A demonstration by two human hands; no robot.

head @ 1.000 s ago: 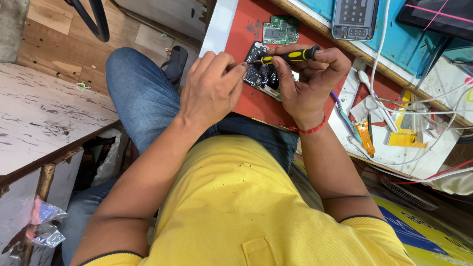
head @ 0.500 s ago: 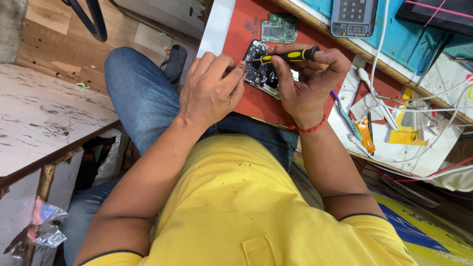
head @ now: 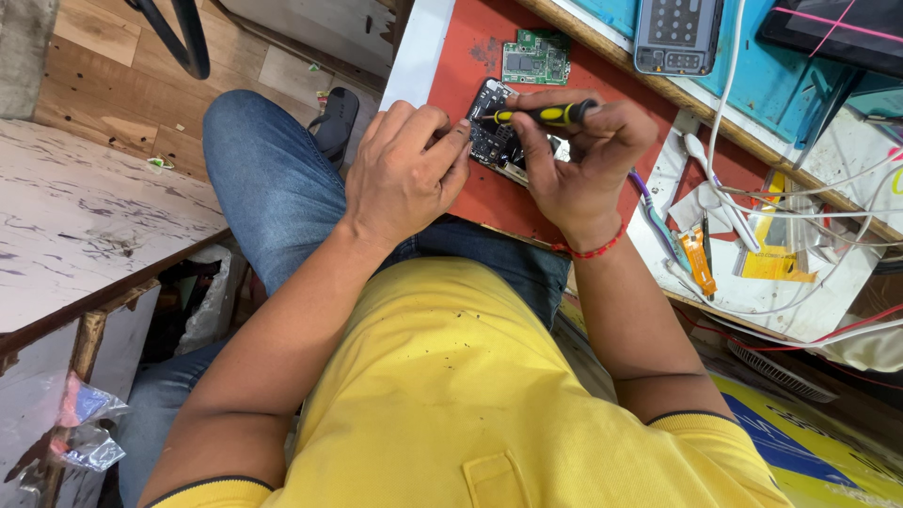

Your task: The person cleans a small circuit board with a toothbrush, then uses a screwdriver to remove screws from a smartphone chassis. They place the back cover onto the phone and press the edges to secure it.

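Head view, person seated in yellow shirt [head: 470, 395] and blue jeans [head: 263, 179], leaning over a red-topped worktop [head: 489, 202] at upper centre of frame. Pale scuffed side table [head: 85, 226] at left. White tray with tangled white cables [head: 800, 226] at right, an orange flex strip [head: 698, 261] lying on it.

Work piece: opened black phone chassis [head: 491, 141], back off, dark innards and small parts exposed, lying flat on the red surface between both hands. Judged mid-disassembly: cover already gone, a loose green circuit board [head: 534, 56] lies just above it, but the chassis looks still populated, so screws or parts seem left to pull.

Left hand [head: 404, 174]: fingers curled, tips pressing the chassis edge to steady it. Right hand [head: 583, 160]: fingers clenched round a yellow-and-black screwdriver [head: 541, 115], held nearly level, tip pointing left onto the chassis top. Red thread bracelet [head: 593, 250] on the right wrist. Grey keypad device [head: 677, 33] at top.
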